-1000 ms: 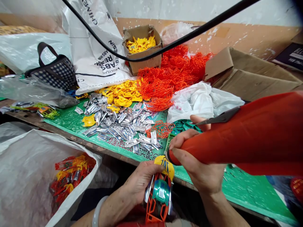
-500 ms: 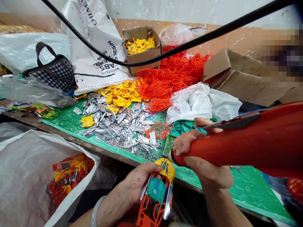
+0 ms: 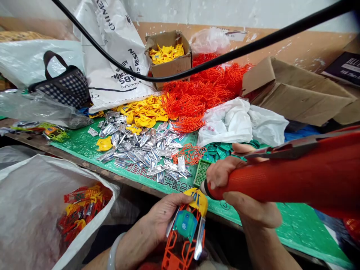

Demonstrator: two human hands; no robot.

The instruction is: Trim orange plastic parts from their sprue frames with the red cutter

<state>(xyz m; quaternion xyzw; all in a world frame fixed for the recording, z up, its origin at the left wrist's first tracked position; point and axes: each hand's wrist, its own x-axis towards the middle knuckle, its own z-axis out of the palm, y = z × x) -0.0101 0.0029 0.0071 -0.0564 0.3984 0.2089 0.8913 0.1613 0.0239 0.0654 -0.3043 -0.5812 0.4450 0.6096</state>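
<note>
My left hand (image 3: 161, 215) is closed around an orange plastic toy car body (image 3: 184, 234) low in the centre of the head view. It carries a teal piece (image 3: 185, 224) in its middle, a yellow cap (image 3: 199, 204) at its far end and silver strips along the sides. My right hand (image 3: 244, 191) wraps a red electric screwdriver (image 3: 272, 178), pointing left. Its tip is at the upper edge of the yellow cap; whether it touches I cannot tell. Just beyond the tip stands a small green basket (image 3: 201, 173), its contents hidden.
Piles of silver strips (image 3: 140, 152), yellow caps (image 3: 146, 110) and orange frames (image 3: 191, 101) cover the green bench. A white sack (image 3: 36, 210) with assembled pieces stands at left. A black cable (image 3: 157, 78) hangs across the view. Cardboard boxes (image 3: 300, 97) sit at back right.
My right hand has shifted slightly right with the screwdriver, whose rear end has dipped lower. My left hand and the toy car body have barely moved.
</note>
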